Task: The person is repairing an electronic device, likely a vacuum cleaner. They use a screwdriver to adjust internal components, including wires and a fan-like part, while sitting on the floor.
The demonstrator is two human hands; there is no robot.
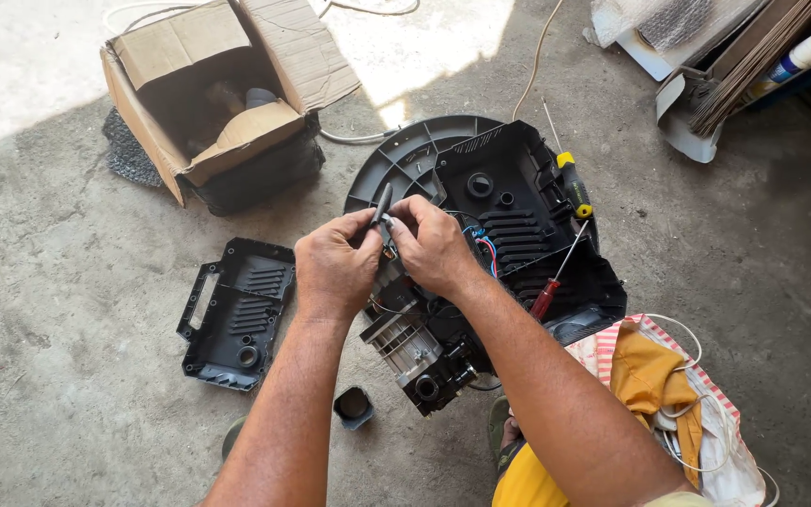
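On the bare concrete floor (68, 282), just above the opened black plastic machine housing (509, 216), my left hand (335, 268) and right hand (434, 246) pinch a slim grey pen-shaped tool (381, 202), best steadied close to its tip.

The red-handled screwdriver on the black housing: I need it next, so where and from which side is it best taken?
Take the red-handled screwdriver by its red handle, the thick lower end near the striped bag. Come from the right, where it lies exposed; the thin shaft points up toward the yellow-handled screwdriver, and both hands crowd the left.
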